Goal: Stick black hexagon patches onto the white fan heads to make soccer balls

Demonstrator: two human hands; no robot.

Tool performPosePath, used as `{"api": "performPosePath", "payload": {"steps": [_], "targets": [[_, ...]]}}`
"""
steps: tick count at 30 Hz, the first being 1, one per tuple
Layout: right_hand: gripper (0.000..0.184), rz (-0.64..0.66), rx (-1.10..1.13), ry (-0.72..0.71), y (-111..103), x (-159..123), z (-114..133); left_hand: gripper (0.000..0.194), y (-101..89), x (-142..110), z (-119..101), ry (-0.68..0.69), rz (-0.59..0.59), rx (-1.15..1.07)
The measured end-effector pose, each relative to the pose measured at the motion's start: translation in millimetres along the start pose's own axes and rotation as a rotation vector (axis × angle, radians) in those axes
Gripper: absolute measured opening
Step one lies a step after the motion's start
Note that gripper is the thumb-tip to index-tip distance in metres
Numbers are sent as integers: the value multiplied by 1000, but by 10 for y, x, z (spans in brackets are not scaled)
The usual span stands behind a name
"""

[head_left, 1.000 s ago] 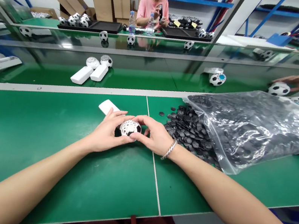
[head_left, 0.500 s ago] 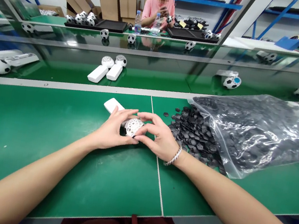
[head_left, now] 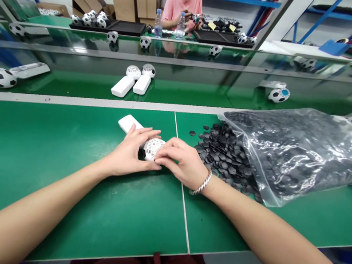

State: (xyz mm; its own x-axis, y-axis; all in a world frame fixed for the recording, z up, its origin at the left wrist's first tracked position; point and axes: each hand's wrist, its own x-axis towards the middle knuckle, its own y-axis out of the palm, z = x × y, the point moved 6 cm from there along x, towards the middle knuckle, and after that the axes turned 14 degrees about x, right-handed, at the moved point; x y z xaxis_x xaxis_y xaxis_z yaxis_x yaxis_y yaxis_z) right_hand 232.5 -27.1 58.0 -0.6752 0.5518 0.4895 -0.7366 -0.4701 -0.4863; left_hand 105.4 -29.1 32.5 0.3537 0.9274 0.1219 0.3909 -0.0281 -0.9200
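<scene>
My left hand (head_left: 130, 149) curves around a small white soccer-ball-shaped housing (head_left: 153, 148) with openwork on top and black patches on its side. Its thumb lies along the near edge, its fingers along the far side. My right hand (head_left: 181, 162) has thumb and fingertips pinched together at the ball's right edge; anything between them is hidden. A white rectangular block (head_left: 129, 123) sticks out behind my left fingers; whether it joins the ball is hidden. Right of my right hand lies a heap of small black plastic patches (head_left: 226, 154).
A clear plastic bag (head_left: 307, 154) full of black patches lies to the right. Beyond the bench edge, a green conveyor (head_left: 186, 88) carries white ball-and-block units (head_left: 123, 86). Across it, a person in a pink top (head_left: 183, 5) handles a ball near trays and bottles.
My right fingers have drawn closer together against the ball's edge, while my left hand keeps its hold. Units on the near conveyor have shifted right; balls on the far one have shifted left.
</scene>
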Motion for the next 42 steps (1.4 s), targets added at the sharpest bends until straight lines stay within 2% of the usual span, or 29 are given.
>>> {"api": "performPosePath", "payload": {"steps": [4,8,14,17,19,22,26,29,32,35,37,39,42], "targets": [[8,-42,79,143,-19,5,-36,77,4,-9,6,2,2,-1],[8,-35,61,155,-9,-2,-30,79,3,-15,4,18,7,4],[6,-84,41,184,-5,-27,-97,63,-20,-16,-3,-2,17,-15],[20,-122,52,230,-26,-25,-155,63,-21,-11,-6,-36,16,-31],[29,-93,99,309,-10,-24,-210,61,-24,-7,-15,-52,4,-32],[34,-44,179,401,26,-25,-252,56,-47,-5,-28,-54,-43,-21],[34,-67,183,412,36,-29,-264,51,-61,-17,-58,-13,-94,7],[36,-39,167,418,30,-27,-326,61,-14,-35,-116,35,-77,97],[38,-49,59,361,-145,14,-366,66,6,-39,-137,80,-72,203],[35,-120,-286,342,-501,40,-367,59,-104,51,55,42,-96,281],[31,-122,-578,470,-732,8,-419,58,-245,205,322,-31,-106,363],[31,-68,-799,653,-895,-59,-509,59,-393,430,639,-96,-89,491],[27,36,-903,801,-970,-138,-631,58,-604,821,1081,-171,-112,580]]}}
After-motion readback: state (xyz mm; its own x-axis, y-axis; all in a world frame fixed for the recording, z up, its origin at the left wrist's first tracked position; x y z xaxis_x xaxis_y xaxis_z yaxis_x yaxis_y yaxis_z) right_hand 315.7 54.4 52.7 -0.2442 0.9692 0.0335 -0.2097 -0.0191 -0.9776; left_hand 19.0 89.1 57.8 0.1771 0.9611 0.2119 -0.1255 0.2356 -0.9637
